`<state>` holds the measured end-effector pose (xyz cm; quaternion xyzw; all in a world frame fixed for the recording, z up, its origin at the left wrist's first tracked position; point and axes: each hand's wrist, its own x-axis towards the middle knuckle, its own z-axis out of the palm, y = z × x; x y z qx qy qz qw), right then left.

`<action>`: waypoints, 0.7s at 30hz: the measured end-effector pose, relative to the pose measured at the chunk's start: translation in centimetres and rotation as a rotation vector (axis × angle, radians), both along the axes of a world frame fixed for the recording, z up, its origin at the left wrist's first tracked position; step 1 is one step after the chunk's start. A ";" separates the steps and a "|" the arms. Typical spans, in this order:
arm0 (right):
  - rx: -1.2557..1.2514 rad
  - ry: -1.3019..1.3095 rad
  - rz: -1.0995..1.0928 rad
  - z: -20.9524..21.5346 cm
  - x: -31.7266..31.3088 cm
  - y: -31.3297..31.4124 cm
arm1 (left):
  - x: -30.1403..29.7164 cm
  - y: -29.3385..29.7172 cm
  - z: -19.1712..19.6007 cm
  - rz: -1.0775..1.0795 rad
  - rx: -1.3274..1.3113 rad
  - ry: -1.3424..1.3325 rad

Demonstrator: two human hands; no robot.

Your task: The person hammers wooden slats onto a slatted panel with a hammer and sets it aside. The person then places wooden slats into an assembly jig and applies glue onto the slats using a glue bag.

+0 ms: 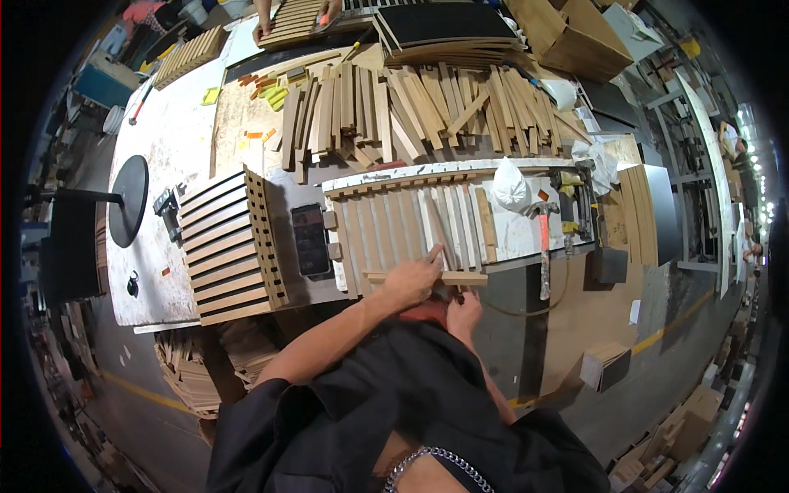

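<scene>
On the white jig board lie several pale wooden slats side by side. My left hand presses on a short wooden crosspiece at the slats' near end, one finger stretched toward a thin slat. My right hand is just below the crosspiece at the board's front edge, fingers curled; what it holds is hidden. A hammer with a red handle lies to the right on the board.
A finished slat panel and a black phone lie to the left. A heap of loose slats covers the far bench. Another person's hands work on a panel at the far edge. Cardboard boxes stand at back right.
</scene>
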<state>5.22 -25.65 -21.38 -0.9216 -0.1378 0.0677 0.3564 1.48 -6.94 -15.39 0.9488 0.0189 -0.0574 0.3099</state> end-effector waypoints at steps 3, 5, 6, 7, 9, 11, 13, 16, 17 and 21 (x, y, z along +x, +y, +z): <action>0.025 0.007 -0.025 -0.5 -0.1 0.4 | 0.4 0.4 -0.7 -0.038 0.035 0.093; 0.039 0.037 -0.028 -1.1 0.0 0.1 | 0.2 0.5 -1.5 -0.031 0.027 0.069; 0.110 0.193 -0.040 -1.4 0.1 -0.2 | 0.2 0.5 -1.9 -0.025 0.022 0.045; 0.180 0.349 -0.052 -1.8 0.2 -0.5 | 0.2 0.5 -2.3 -0.023 0.020 0.046; 0.229 0.465 -0.043 -1.7 0.4 -0.8 | 0.4 0.6 -2.3 -0.023 0.059 0.090; 0.279 0.578 -0.034 -1.4 0.5 -0.8 | 0.5 0.7 -2.2 -0.016 0.060 0.107; 0.165 0.831 -0.073 -0.8 0.7 -0.7 | 0.5 1.0 -2.1 -0.007 0.061 0.122; 0.359 0.967 -0.097 0.0 1.0 0.0 | 0.2 1.2 -2.1 -0.014 0.062 0.116; 0.359 0.968 -0.098 -0.1 1.2 0.0 | 0.2 1.3 -1.9 -0.018 0.071 0.101; 0.186 0.896 0.058 -0.4 2.3 0.0 | 0.3 1.6 -2.1 -0.026 0.094 0.080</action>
